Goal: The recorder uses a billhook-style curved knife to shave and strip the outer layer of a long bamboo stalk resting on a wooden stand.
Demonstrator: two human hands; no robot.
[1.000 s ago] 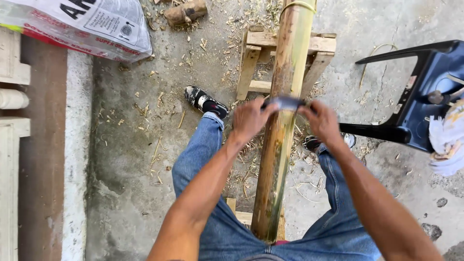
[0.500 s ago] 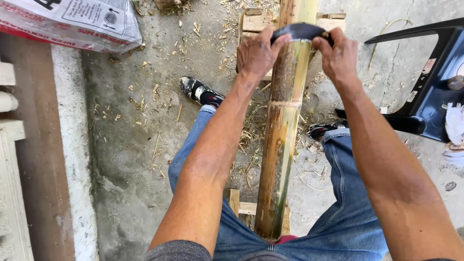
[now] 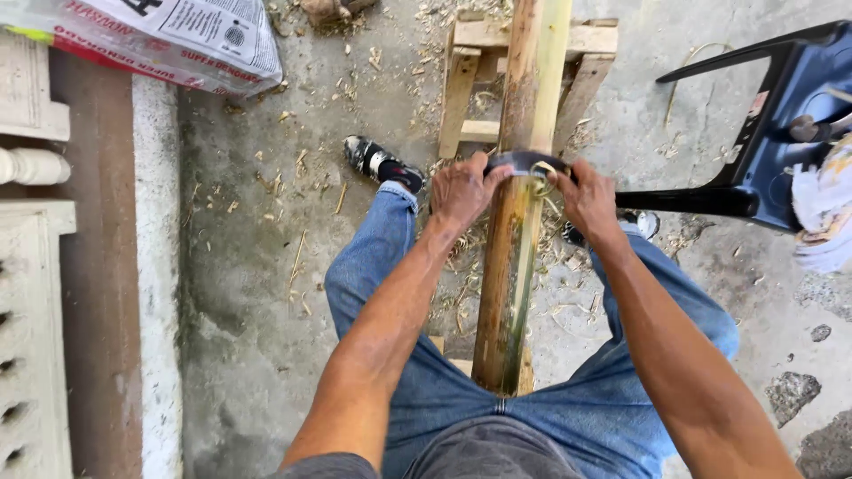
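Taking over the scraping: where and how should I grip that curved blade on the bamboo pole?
Grip the curved blade at its two ends, one hand each side of the bamboo pole, coming from above, as the left hand and right hand do; its arc straddles the pole.

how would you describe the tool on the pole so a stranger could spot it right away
Find the long yellow-green bamboo pole running up the middle, between the person's blue-jeaned knees. Across it, below the pale wooden stand, lies a dark curved metal blade, its ends in the left hand and right hand. Nothing else there is dark metal.
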